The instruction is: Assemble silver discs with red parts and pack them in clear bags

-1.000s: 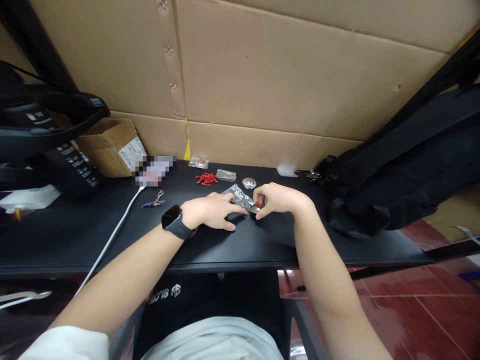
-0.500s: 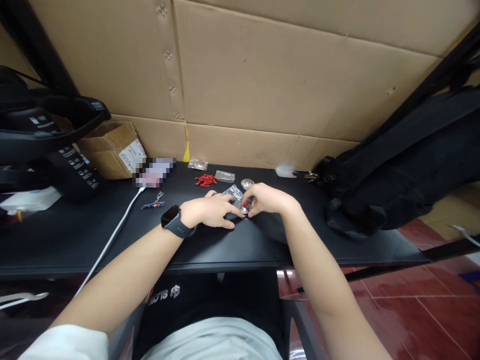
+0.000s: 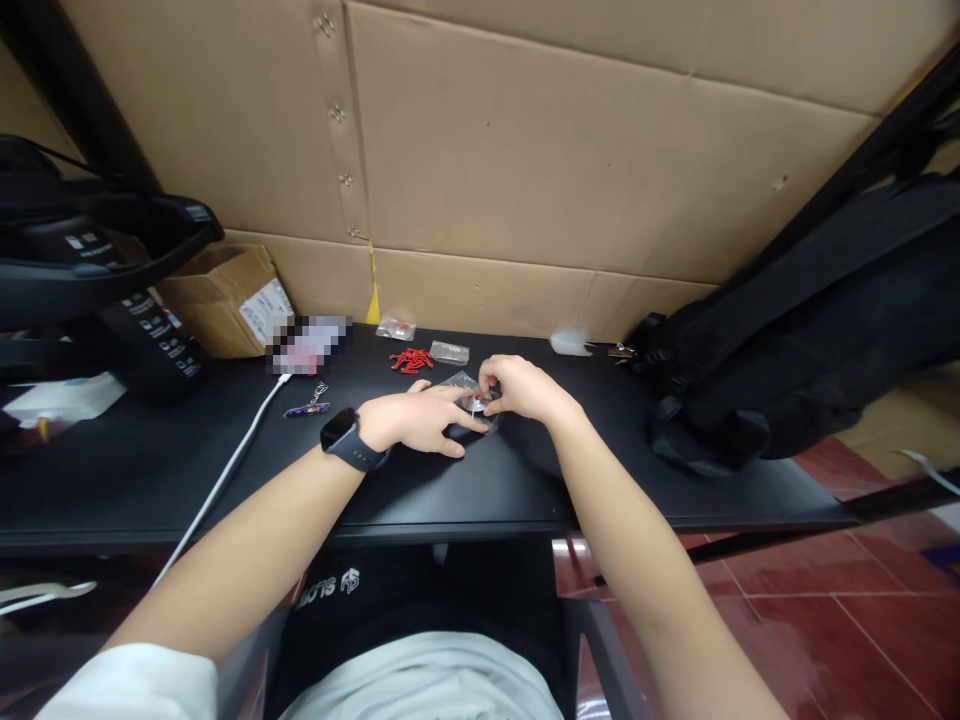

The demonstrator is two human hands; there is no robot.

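A small clear plastic bag lies on the black table under my fingers. My left hand, with a dark watch on its wrist, rests low with fingers spread, the fingertips on or beside the bag. At the bag, my right hand pinches a small silver round piece with a red part between thumb and fingers. The fingers partly cover this piece, so its exact kind is not clear. Just beyond lie a pile of small red pieces and a flat clear packet.
Another clear packet sits by the cardboard wall. On the left are a blurred phone with a white cable, a keychain and a cardboard box. A black bag stands at right.
My right hand has moved slightly left and away from me with the silver and red piece, over the bag. A silver disc seen beyond that hand is now hidden. My left hand stays nearly still.
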